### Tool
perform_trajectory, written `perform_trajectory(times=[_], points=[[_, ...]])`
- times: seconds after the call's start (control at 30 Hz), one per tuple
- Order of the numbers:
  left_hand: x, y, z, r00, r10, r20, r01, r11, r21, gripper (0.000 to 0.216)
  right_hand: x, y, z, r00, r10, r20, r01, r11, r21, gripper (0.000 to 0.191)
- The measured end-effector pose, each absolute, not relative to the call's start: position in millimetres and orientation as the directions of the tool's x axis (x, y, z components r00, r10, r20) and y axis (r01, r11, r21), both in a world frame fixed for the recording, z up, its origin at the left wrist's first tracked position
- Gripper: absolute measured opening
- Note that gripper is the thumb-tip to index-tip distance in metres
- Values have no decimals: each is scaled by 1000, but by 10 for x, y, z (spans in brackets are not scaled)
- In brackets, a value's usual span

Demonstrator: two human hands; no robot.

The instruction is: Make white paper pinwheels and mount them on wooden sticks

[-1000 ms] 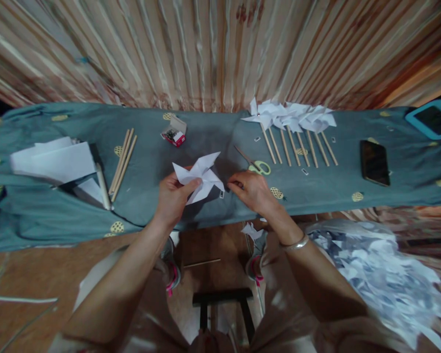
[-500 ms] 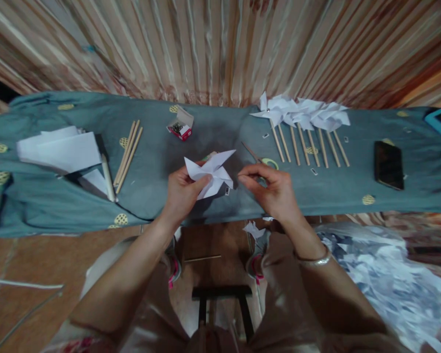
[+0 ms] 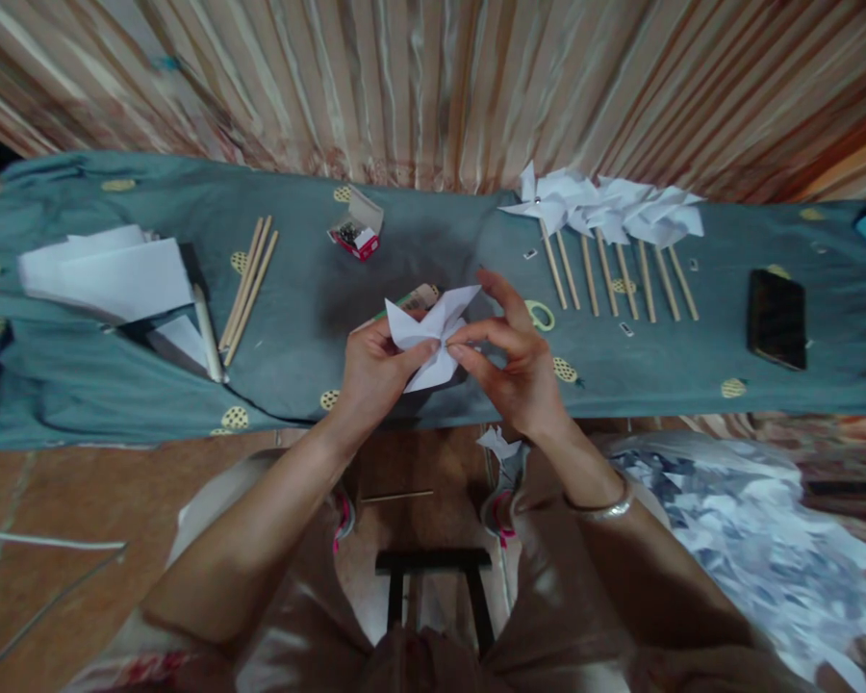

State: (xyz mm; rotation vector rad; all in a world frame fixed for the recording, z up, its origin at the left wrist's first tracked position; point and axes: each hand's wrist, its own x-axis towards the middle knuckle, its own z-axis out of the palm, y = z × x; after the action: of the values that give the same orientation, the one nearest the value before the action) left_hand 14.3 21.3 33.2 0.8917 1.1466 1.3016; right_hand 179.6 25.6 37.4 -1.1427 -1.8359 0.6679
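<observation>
A folded white paper pinwheel (image 3: 427, 373) is above the near edge of the table, gripped between the thumb and fingers of my left hand (image 3: 375, 371). My right hand (image 3: 525, 380) pinches at the pinwheel's centre with thumb and index finger, its other fingers raised. Whatever sits in that pinch is too small to make out. Just behind the pinwheel lies a flat beige and green object (image 3: 413, 301), partly covered. Beyond my right hand shows the light green handle of scissors (image 3: 541, 316); the hand hides the rest.
A small open red box (image 3: 365, 250) of tiny items stands at the back. Wooden sticks (image 3: 251, 289) and white paper (image 3: 108, 279) lie left. Several pinwheels on sticks (image 3: 664, 219) lie back right, near a dark phone (image 3: 777, 318). A bag of paper scraps (image 3: 757, 539) stands below right.
My right hand has moved left from beside the pinwheel to its centre, now touching it. My left hand and the pinwheel have shifted slightly right. The camera view has moved a little.
</observation>
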Motion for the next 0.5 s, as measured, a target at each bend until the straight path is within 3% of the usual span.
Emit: perform_trajectory(times=[0.5], points=[[134,212,295,-72,990,-124,-266,101,959,27,1780,255,390,-211,914,347,421,405,-811,4]])
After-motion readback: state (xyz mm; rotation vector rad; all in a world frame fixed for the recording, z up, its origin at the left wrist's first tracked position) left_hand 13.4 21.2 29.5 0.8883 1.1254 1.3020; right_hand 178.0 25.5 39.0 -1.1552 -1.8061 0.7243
